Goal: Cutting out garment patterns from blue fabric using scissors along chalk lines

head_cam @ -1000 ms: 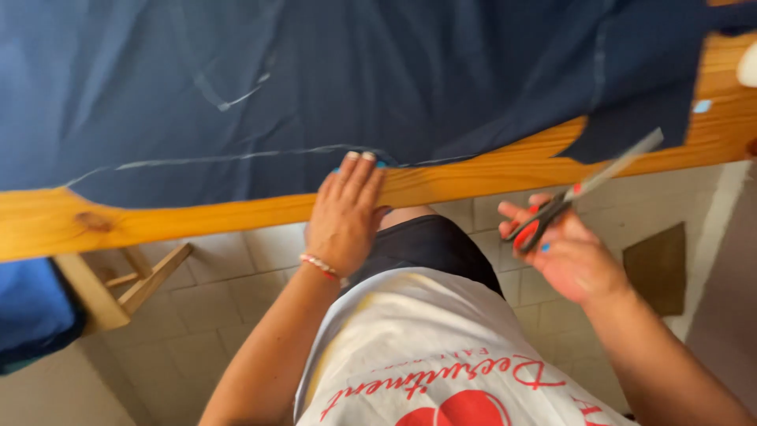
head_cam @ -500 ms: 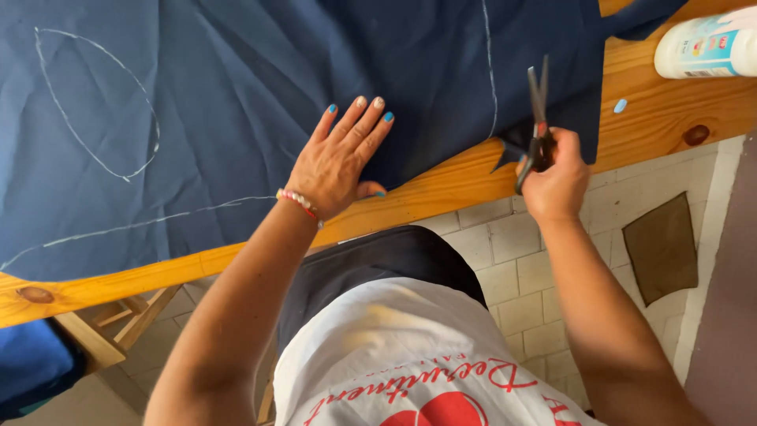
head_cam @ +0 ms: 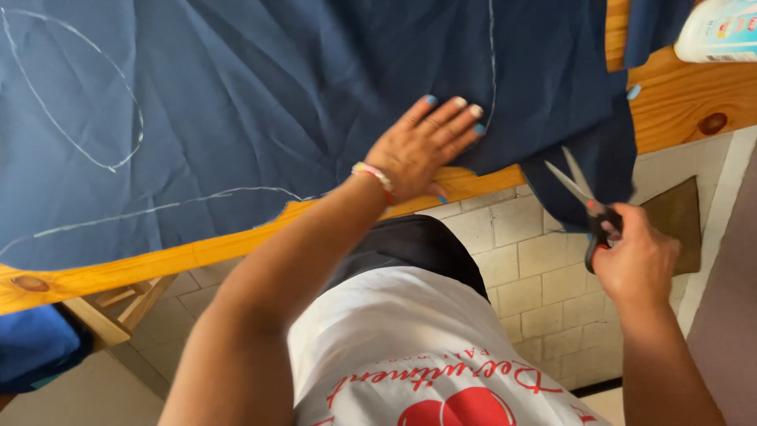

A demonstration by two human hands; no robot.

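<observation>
Compared with half a second before, the right hand (head_cam: 635,256) had come down and away from the desk edge, so the scissors (head_cam: 587,201) no longer stood upright in the cloth but pointed up and to the left with the blades parted, at the lower right of the frame. The left hand (head_cam: 422,146) had stayed flat on the navy fabric (head_cam: 260,102), now nearer the centre of the frame.

The left hand lay with fingers spread wide and holding nothing, palm pressed on the cloth close to the edge of the wooden desk (head_cam: 678,102); this probably kept the fabric from sliding. The right hand was closed around the scissors' handles. The blade tips were just beside the hanging flap of fabric (head_cam: 583,158) that dropped over the desk edge at the right; I could not tell whether they touched it. A vertical chalk line (head_cam: 491,55) ran just right of the left fingertips. A white plastic bottle (head_cam: 721,31) lay at the upper right corner.
</observation>
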